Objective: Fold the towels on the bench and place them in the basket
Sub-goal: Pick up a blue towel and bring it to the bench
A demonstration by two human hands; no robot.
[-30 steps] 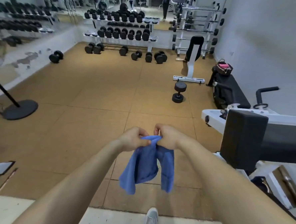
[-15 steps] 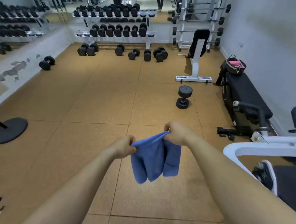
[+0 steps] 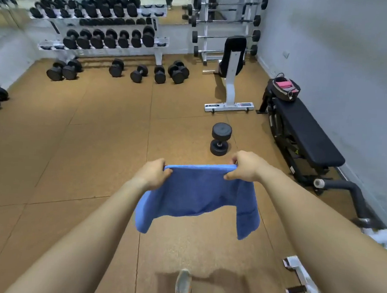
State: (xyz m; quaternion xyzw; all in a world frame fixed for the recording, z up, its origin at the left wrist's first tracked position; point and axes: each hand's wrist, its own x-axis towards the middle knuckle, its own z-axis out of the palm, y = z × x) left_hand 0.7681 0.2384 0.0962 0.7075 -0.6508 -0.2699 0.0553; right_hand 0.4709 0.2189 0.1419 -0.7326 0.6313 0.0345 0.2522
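Where two hands point(image 3: 154, 173) point(image 3: 245, 166) grip, one towel point(image 3: 196, 191)

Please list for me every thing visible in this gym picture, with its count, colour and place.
towel: one, blue, held in the air above the floor
basket: one, dark, pink items inside, on the bench's far end
bench: one, black, along the right wall
upright dumbbell: one, black, on the floor beyond the towel
dumbbell rack: one, white, loaded with black dumbbells, at the far wall
floor dumbbells: several, black, before the rack
seat: one, black pad on white frame, left of the basket
shoe: one, grey, bottom edge
left hand: one, grips the towel's top edge, left side
right hand: one, grips its top edge, right side
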